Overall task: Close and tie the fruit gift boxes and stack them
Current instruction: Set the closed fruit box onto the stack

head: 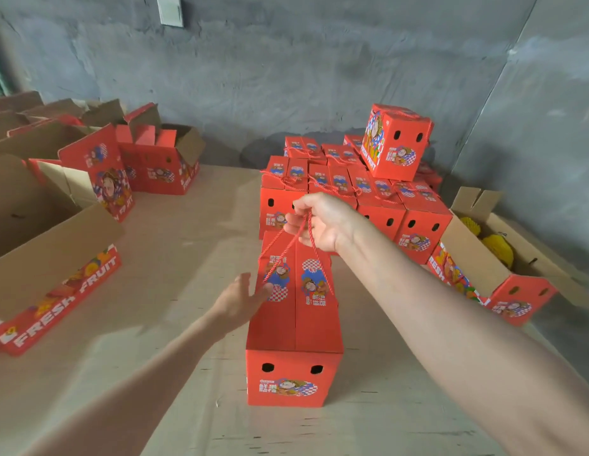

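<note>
Item: red printed cardboard fruit gift box (pixel 294 324), flaps shut, upright on tan floor sheet (pixel 188 258), near-edge ctr. Red twisted cord handle (pixel 311 238) runs from lid up to right grip (pixel 319 222), fingers curled round cord above box's far end. Left grip (pixel 240 301): fingers spread, unclenched, tips touching box's upper left edge. Behind, toward far-right corner: stack of matching shut red boxes (pixel 382 199) w/ one tilted red box (pixel 396 143) on top. Left edge: open red boxes (pixel 155 159). Right edge: open red carton (pixel 503 274) w/ yellow netted fruit (pixel 497 248).

It was a bare packing room. A raw concrete wall (pixel 286 77) stood at twelve o'clock, stacked fruit boxes (pixel 378 192) at one.
</note>
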### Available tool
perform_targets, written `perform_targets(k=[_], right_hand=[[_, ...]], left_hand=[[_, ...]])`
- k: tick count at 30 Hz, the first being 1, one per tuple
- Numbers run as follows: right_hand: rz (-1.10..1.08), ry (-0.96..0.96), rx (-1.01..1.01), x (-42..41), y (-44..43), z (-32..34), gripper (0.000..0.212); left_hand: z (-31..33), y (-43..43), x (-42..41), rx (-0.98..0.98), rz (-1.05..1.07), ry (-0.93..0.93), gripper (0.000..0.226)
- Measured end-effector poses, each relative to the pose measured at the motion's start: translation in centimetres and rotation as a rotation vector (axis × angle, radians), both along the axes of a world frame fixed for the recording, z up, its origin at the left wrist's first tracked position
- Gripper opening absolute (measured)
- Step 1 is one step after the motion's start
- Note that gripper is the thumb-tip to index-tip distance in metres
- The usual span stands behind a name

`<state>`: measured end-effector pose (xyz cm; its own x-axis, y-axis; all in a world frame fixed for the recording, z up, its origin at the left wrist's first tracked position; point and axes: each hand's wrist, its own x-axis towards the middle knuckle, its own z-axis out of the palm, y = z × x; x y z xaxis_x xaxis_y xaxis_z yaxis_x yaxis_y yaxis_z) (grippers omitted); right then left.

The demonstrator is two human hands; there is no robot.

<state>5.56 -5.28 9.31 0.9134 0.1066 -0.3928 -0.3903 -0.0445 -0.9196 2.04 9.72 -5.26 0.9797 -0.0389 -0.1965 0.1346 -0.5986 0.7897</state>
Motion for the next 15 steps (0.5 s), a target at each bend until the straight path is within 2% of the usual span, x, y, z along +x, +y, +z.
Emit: perform_targets(k=[2,6,10,12,15], right_hand=[[0.025,-0.057,-0.087,0.4,1.0,0.5,0.028],[0.06,-0.145,-0.162,1.0,2.4,1.4,0.028],[-0.009,-0.214,-0.086,1.8,3.5,3.2,0.026],[-0.019,-0.251,-0.067,2.6,4.2,4.0,0.025],[0.01,-0.291,-0.087,3.6,5.8,4.2,0.024]], left_hand=[[-1.3,0.3,-0.6,-0.053,-0.036,-0.006,0.063],[-0.8,1.3,-0.6,-0.082,-0.063,-0.097,0.048],[1.0,2.4,0.1,-0.211,-0.029,-0.11,0.065],[2.0,3.2,0.8,-0.212,-0.006,-0.126,0.075],[2.2,4.7,1.7,-0.148,0.037,-0.145,0.064]])
